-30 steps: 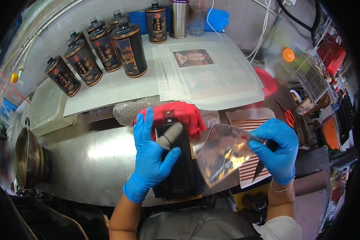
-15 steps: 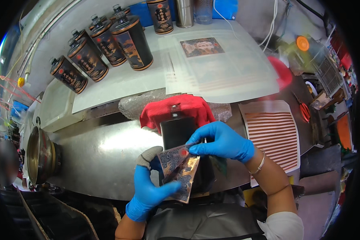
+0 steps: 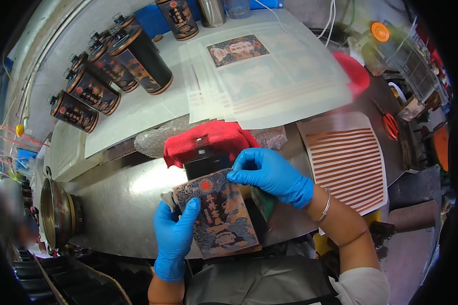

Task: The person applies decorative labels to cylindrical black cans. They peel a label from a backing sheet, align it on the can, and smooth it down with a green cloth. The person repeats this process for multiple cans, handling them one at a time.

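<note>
Both my hands wear blue gloves and hold a dark printed label (image 3: 221, 216) with a red dot and copper-toned pattern. My left hand (image 3: 174, 236) grips its left side, thumb flat on the front; a grey cover shows at one fingertip. At the upper right corner, my right hand (image 3: 277, 175) pinches the label between thumb and finger. Behind the label is a plain black bottle (image 3: 206, 165), its neck toward the red cloth (image 3: 213, 136) and its lower body hidden. Below my right hand shows part of a green piece (image 3: 263, 203), its kind unclear.
Several labelled black bottles (image 3: 142, 61) stand at the back left. Translucent sheets (image 3: 285, 91), one bearing a printed label (image 3: 237, 50), cover the back table. A brown-striped sheet (image 3: 346, 162) lies right, near red-handled scissors (image 3: 390, 125). A metal pan (image 3: 51, 208) sits at left.
The label, folded and angled before, now spreads flat with its front toward me. My left thumb has moved up along it, and my right hand still pinches the corner. The view has shifted slightly.
</note>
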Available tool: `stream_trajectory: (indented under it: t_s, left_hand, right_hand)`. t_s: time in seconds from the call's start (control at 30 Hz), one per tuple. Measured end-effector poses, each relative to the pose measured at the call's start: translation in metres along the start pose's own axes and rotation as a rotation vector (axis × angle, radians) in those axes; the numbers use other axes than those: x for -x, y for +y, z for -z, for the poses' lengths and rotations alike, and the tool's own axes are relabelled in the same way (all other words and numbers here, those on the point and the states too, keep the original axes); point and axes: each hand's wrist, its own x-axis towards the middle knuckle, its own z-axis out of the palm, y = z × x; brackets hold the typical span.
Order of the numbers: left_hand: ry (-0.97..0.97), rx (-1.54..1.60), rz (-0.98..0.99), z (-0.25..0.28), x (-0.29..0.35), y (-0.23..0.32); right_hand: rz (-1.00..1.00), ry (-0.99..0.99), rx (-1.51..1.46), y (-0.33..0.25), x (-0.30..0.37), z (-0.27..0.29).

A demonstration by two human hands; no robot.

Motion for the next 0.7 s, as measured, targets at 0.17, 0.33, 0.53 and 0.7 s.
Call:
stream_trajectory:
  t_s: [0.17, 0.33, 0.53, 0.7]
  left_hand:
    - [0.05, 0.101, 0.011, 0.005, -0.011, -0.001]
    - [0.071, 0.066, -0.02, 0.002, -0.021, -0.006]
    - [0.084, 0.064, -0.034, 0.001, -0.022, -0.009]
    - [0.097, 0.114, -0.072, -0.003, -0.018, -0.003]
  right_hand:
    - [0.113, 0.087, -0.09, 0.012, 0.008, -0.011]
    - [0.125, 0.147, -0.073, 0.017, 0.011, -0.014]
    - [0.124, 0.158, -0.112, 0.016, 0.009, -0.015]
    - [0.104, 0.17, -0.164, 0.004, 0.01, -0.011]
